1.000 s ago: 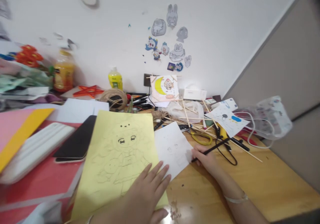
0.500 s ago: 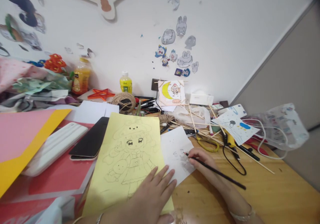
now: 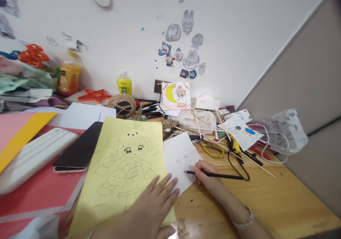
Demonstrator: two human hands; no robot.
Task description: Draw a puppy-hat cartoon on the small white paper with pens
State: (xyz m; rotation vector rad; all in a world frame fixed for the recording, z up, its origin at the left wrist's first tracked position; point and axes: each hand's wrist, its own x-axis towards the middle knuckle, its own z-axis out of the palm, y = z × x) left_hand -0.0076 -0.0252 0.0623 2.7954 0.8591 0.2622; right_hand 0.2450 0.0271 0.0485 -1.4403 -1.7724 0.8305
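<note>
My right hand (image 3: 204,175) pinches a dark pencil (image 3: 221,176), its tip at the surface of a small white sheet (image 3: 174,150). A few faint pencil marks show on that sheet, above the tip. My left hand (image 3: 157,203) lies flat with fingers spread, over the lower right part of a yellow sheet (image 3: 106,185) and reaching the white sheet's lower left edge. On the yellow sheet is a pencil drawing of a big-eyed figure (image 3: 134,153) in a hat and dress, holding a round plush-like shape. My left hand and forearm cover the drawing's lower part.
Left lie a black phone-like slab (image 3: 80,148) and a long white case (image 3: 39,160). Behind are a twine roll (image 3: 121,105), a yellow-capped bottle (image 3: 69,73) and a smaller bottle (image 3: 124,83). Wooden sticks (image 3: 197,123), yellow-handled scissors (image 3: 213,150) and a plastic bag (image 3: 289,132) crowd the right.
The view has shifted, so most things appear further left. The pencil tip has moved down and left on the white sheet, and the pencil now lies nearly level. My left hand stays spread.
</note>
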